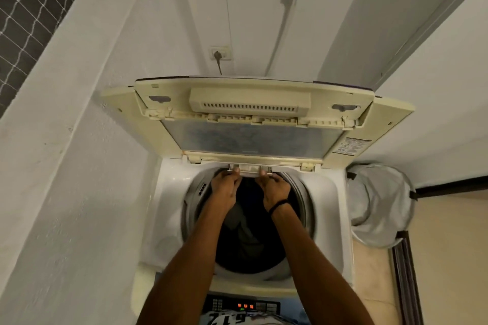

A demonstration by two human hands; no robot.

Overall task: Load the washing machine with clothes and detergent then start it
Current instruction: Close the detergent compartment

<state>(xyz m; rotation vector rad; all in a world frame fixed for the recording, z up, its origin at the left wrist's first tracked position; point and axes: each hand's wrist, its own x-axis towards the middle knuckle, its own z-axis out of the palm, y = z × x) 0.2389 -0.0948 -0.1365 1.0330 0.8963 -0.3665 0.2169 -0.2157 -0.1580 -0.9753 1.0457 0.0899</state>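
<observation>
While both hands reach across the washing machine (pixel 169 185) drum, the left hand (pixel 224 187) and right hand (pixel 274 188) pinch the small detergent drawer (pixel 249 168) at its back rim, under the raised lid (pixel 253 137). Light, stiff plastic, it probably wants an even grip on both front corners, while dark clothes (pixel 245 235) lie soft inside.

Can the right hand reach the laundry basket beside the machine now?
Probably yes, once it lets go. The right hand is busy at the small tray on the tub's far rim, but nothing stands between it and the laundry basket.
</observation>
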